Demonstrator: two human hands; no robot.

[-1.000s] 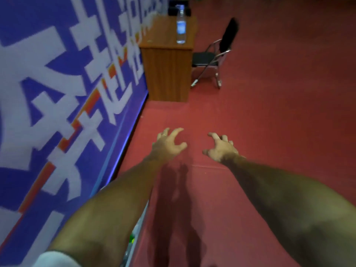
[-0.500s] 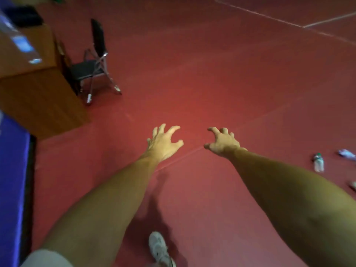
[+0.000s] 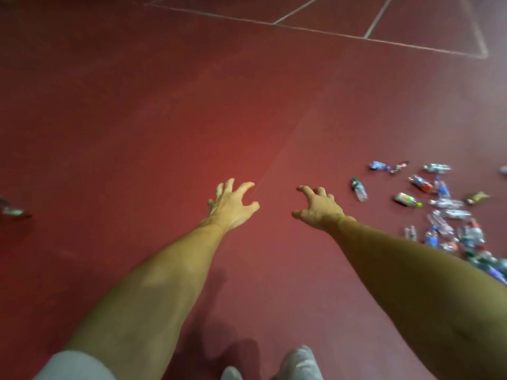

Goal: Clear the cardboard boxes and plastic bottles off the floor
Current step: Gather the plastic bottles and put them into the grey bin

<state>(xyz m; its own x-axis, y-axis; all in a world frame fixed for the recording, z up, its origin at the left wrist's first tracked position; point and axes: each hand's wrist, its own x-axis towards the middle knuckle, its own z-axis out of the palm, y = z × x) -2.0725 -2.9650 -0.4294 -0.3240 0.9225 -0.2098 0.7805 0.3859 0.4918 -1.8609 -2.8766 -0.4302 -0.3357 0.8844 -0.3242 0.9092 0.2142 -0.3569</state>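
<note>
The left hand and right hand reach forward empty, fingers spread and half-curled, seemingly ready to scoop the crushed plastic bottles strewn over the red floor to their right.

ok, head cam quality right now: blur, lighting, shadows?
Head view: left hand and right hand fairly sharp, but the bottle pile at right is smeared, labels unreadable. Head view: light pools mid-frame on the floor, corners dim. Head view: soft arm shadows fall by the shoes.
</note>
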